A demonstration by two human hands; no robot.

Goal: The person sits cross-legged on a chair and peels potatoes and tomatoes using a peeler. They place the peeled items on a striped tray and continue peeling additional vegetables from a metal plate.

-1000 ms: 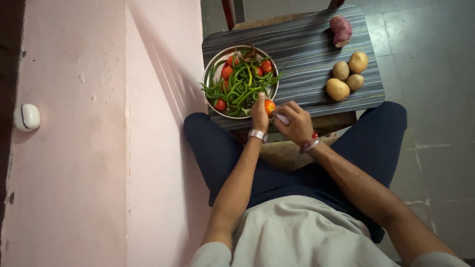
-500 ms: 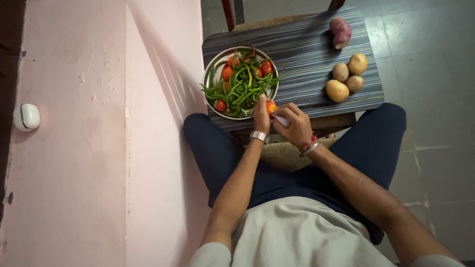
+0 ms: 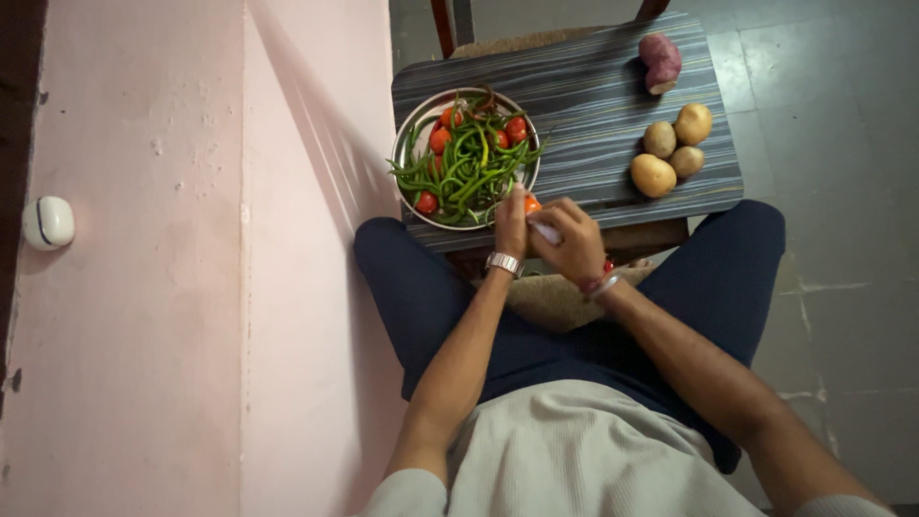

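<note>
Striped grey tabletop [image 3: 593,96] carries a steel plate [image 3: 407,144] of green beans [image 3: 474,163] and tomatoes at its near left corner, and potatoes [image 3: 670,148] at the right edge. At the near edge, the left hand [image 3: 510,225] pinches a small tomato [image 3: 531,204]. The right hand [image 3: 572,239] is closed on a pale tool, perhaps a knife. It seems a cutting step; steady grip is needed.

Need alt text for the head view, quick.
Seated person's left hand holds a small tomato while the right hand grips something pale against it, beside a bowl of green beans. Potatoes lie on the striped tabletop.
</note>
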